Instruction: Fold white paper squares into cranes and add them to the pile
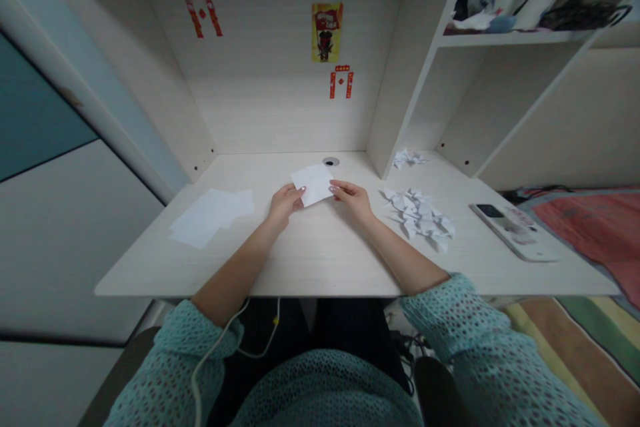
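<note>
The person's left hand [285, 205] and right hand [354, 199] hold a small four-cornered white paper sheet [314, 183], fingers of both clamped on its edges. The sheet is near the round grey cable hole [331, 161] of the pale wooden desk [320, 260], on the person's side. Left of this hole lie flat white papers [215, 213]; to its right, folded white paper pieces [420, 217].

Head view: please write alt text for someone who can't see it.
The left hand and right hand hold a white paper over a pale desk. White sheets lie to the left; folded or crumpled paper pieces sit in two piles to the right.
</note>
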`<state>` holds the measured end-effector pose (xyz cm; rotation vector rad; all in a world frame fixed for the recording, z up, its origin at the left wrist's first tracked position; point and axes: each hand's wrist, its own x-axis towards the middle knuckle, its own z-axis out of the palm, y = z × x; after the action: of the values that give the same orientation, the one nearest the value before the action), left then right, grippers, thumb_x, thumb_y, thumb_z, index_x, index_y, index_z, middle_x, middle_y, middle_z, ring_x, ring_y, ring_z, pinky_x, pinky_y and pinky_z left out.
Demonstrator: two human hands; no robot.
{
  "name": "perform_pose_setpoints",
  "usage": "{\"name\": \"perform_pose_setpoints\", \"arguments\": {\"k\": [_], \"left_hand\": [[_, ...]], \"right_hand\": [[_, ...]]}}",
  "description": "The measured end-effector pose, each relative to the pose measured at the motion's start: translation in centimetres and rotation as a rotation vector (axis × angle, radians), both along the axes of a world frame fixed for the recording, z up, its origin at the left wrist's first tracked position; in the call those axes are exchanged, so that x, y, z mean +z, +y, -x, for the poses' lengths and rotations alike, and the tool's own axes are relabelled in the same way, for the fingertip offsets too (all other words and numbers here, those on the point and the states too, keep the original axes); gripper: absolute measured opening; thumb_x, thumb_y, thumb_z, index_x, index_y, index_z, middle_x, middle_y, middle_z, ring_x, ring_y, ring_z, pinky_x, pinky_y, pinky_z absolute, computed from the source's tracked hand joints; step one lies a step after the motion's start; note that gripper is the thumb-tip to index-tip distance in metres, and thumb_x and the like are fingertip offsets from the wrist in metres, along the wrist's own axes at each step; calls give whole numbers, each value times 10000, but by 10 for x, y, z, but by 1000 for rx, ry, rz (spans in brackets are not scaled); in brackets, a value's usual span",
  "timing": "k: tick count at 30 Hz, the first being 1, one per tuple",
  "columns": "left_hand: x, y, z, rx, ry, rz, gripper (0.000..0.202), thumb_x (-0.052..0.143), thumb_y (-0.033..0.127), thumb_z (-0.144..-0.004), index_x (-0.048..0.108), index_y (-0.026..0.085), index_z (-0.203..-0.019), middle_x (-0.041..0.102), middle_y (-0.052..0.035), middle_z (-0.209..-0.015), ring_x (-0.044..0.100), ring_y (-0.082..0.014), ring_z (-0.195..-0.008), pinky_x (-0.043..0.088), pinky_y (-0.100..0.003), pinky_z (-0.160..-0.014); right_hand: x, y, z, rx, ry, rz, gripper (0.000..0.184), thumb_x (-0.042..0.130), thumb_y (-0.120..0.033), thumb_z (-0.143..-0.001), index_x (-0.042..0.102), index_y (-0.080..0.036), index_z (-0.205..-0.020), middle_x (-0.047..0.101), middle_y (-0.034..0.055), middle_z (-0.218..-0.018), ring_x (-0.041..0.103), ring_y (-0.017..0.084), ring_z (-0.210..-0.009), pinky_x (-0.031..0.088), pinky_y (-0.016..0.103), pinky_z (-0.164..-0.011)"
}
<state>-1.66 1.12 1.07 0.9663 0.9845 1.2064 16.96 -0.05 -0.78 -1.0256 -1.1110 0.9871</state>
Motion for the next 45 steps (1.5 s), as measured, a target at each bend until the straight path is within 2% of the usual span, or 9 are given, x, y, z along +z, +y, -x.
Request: {"name": "perform_pose_setpoints", "arguments": {"k": [3, 6, 9, 12, 16, 21, 29, 36, 45], "left_hand": [[4, -3, -2, 29, 7, 12, 684, 775, 170, -611, 451, 202, -1212, 664, -82, -965, 644, -176, -806, 523, -349, -757], [8, -7, -4, -9, 14, 11, 932, 780, 132, -595, 267, 279, -1358, 658, -70, -993, 645, -179, -813, 523, -367, -756], [10, -10, -5, -85, -1, 8, 1012, 780, 150, -600, 185, 338, -1397, 643, -71, -1058, 649, -186, -828, 519, -385, -766], [8, -9, -4, -89, -31, -18, 876, 782, 186, -602, 335, 292, -1347, 608, -101, -1152, 633, -211, -924, 517, -371, -789], [3, -5, -3, -95, -33, -48, 624, 783, 207, -598, 528, 208, -1167, 604, -123, -1169, 595, -241, -1022, 517, -362, -810], [2, -5, -3, -94, -51, -12, 533, 781, 217, -600, 561, 190, -1085, 633, -116, -1109, 621, -229, -960, 522, -376, -810], [1, -3, -3, -86, -39, 5, 528, 788, 213, -589, 574, 189, -1071, 640, -109, -1097, 632, -210, -919, 523, -355, -797], [3, 0, -1, -69, -53, 60, 429, 740, 320, -664, 615, 173, -1048, 642, -121, -1102, 631, -197, -891, 522, -298, -735], [5, 1, 4, -161, -93, 192, 338, 727, 288, -681, 640, 155, -980, 662, -111, -1035, 618, -197, -934, 507, -266, -757]], "right_hand": [[-1, 2, -2, -26, 59, 8, 434, 730, -435, -571, 693, -176, -916, 683, 34, -755, 558, 115, -627, 470, 291, -677], [-1, 3, -3, -30, 122, 10, 453, 731, -423, -572, 675, -179, -950, 678, 27, -751, 579, 119, -648, 477, 300, -701], [-1, 3, -3, -27, 117, 15, 466, 718, -429, -587, 660, -181, -978, 676, 25, -753, 590, 127, -665, 477, 305, -705], [-2, 2, -3, -9, 90, 15, 477, 730, -426, -572, 659, -177, -972, 669, 16, -712, 584, 128, -649, 474, 304, -699], [-3, 1, -1, 31, 84, 3, 470, 737, -416, -569, 660, -175, -965, 674, 16, -714, 583, 129, -650, 473, 299, -697], [-3, 1, 1, 42, 63, -15, 449, 734, -406, -583, 663, -176, -961, 666, 9, -678, 579, 129, -641, 468, 298, -693], [1, -2, 1, 36, 45, -21, 456, 737, -424, -574, 666, -174, -948, 659, 8, -667, 576, 134, -636, 462, 304, -684], [2, -1, 2, 21, 65, -21, 445, 751, -404, -563, 667, -168, -931, 658, 8, -659, 569, 127, -619, 461, 296, -673], [-6, 7, -4, 6, 207, 39, 471, 747, -393, -571, 660, -170, -977, 675, 21, -736, 588, 126, -665, 475, 304, -722]]}}
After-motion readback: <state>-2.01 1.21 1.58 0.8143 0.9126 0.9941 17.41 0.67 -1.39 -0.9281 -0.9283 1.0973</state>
